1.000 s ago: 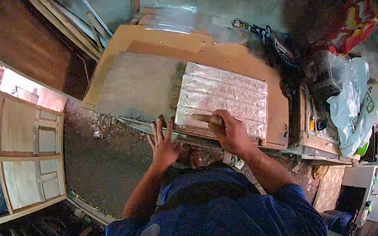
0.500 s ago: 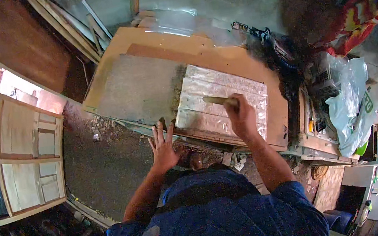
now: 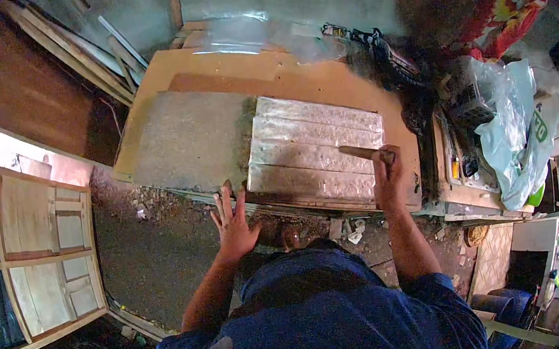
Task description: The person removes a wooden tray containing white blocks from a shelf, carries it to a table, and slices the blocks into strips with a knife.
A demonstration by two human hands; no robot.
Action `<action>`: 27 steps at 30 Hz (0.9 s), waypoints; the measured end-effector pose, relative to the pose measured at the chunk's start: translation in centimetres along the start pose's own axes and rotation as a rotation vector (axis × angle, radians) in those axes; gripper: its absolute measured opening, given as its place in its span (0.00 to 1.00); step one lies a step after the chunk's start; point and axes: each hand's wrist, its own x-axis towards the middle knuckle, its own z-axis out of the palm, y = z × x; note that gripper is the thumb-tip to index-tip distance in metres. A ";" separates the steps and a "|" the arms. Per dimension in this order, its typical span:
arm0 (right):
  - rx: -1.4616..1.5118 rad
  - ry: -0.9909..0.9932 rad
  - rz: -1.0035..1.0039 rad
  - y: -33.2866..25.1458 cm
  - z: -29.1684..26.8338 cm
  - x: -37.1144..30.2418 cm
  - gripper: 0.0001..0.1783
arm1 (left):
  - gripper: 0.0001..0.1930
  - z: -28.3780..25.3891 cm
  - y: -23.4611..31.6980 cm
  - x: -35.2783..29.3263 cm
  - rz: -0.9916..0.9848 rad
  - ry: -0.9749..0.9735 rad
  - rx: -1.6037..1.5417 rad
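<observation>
My right hand [image 3: 389,178] is closed around one end of a brown, tapering stick-like tool [image 3: 355,152], whose exact kind I cannot make out. The tool's thin end points left over a pale, glossy panel [image 3: 314,145] marked by long bands. This panel lies on an orange-brown board [image 3: 323,80], overlapping or bordering a flat grey sheet [image 3: 187,141] on its left. My left hand [image 3: 234,230] is at the near edge of the sheet, its fingers spread and nothing held in it. Whether its fingertips touch the edge cannot be told.
Clear plastic sheeting [image 3: 233,39] lies at the board's far edge. A wooden frame with panels [image 3: 49,250] stands at the left, and long timber pieces [image 3: 69,50] lean behind it. To the right are a pale plastic bag [image 3: 513,151] and a red-yellow sack [image 3: 508,10].
My right hand has moved right with the tool, toward the panel's right edge. My left hand stays spread near the front edge. The whole view has shifted slightly.
</observation>
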 end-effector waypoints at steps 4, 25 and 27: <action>0.051 0.085 -0.016 -1.2 -1.4 -0.5 0.10 | 0.53 0.8 -0.7 -0.3 0.018 0.029 0.015; -0.054 0.354 0.127 3.8 -7.4 -1.5 0.10 | 0.50 0.5 0.2 0.1 0.005 0.004 0.054; -0.191 0.205 0.149 4.1 -8.0 -1.2 0.11 | 0.50 0.6 0.0 -0.1 0.007 0.007 0.057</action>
